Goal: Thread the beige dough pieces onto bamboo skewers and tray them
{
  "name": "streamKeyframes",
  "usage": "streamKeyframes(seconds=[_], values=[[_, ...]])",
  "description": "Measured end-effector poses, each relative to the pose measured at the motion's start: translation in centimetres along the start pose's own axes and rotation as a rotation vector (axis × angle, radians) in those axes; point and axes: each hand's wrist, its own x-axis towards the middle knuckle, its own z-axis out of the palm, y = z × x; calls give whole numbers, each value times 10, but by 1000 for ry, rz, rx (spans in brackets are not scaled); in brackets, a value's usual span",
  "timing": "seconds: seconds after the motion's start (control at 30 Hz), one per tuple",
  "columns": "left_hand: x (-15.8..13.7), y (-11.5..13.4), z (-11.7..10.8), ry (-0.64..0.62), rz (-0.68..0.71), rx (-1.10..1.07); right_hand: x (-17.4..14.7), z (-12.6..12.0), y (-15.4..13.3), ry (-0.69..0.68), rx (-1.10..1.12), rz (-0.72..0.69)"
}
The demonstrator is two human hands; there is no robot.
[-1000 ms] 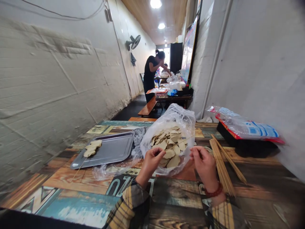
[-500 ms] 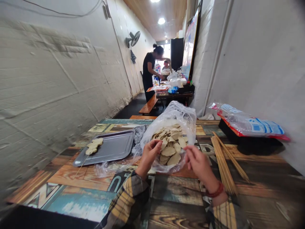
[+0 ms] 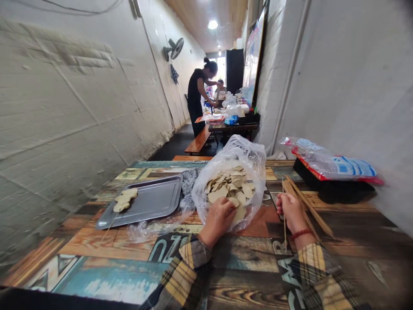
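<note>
My left hand (image 3: 221, 217) is at the front of an open clear plastic bag (image 3: 201, 189), its fingers bent and closed at a pale slice (image 3: 240, 212) near the rim. Many thin, flat, beige slices (image 3: 226, 183) fill the bag; what food they are I cannot tell for certain. To the right, my right hand (image 3: 292, 211) is closed around a thin wooden skewer (image 3: 285, 234), which stands roughly upright. A loose bundle of skewers (image 3: 311, 206) lies just beyond that hand. On the left, a skewer with several slices threaded on it (image 3: 125, 199) rests across a grey metal tray (image 3: 155, 198).
A black container (image 3: 332, 189) with printed plastic packaging (image 3: 348, 165) on top stands at the table's right. Crumpled clear plastic (image 3: 190, 185) lies between tray and bag. Farther back, a person in black (image 3: 195, 94) bends over another table (image 3: 232, 127) beside an orange bench (image 3: 198, 141).
My left hand has moved right and onto the slices at the bag's front. My right hand has gone from the bag's right side to the skewers and now holds one upright.
</note>
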Motion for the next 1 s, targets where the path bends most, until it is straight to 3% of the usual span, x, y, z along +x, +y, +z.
streamKeyframes(seconds=[0.13, 0.23, 0.37, 0.5, 0.6, 0.7, 0.87, 1.0], values=[[-6, 6, -2, -68, 29, 238, 7, -19, -3, 108, 28, 24], [-9, 13, -3, -111, 32, 357, 3, -19, -9, 116, 84, -3], [-11, 21, 1, -142, -3, 446, -14, -2, -21, 16, 145, -46], [-12, 20, 8, -132, 9, 393, -30, 20, -36, -94, 170, -74], [-12, 17, 10, -75, 24, 237, -37, 38, -48, -183, 185, -93], [-9, 13, 9, -29, -20, -70, -45, 53, -55, -291, 190, -92], [-3, 11, -7, 28, -346, -862, -67, 57, -48, -460, 131, -49], [-1, 9, -20, 69, -523, -1166, -85, 55, -45, -552, 125, -34]])
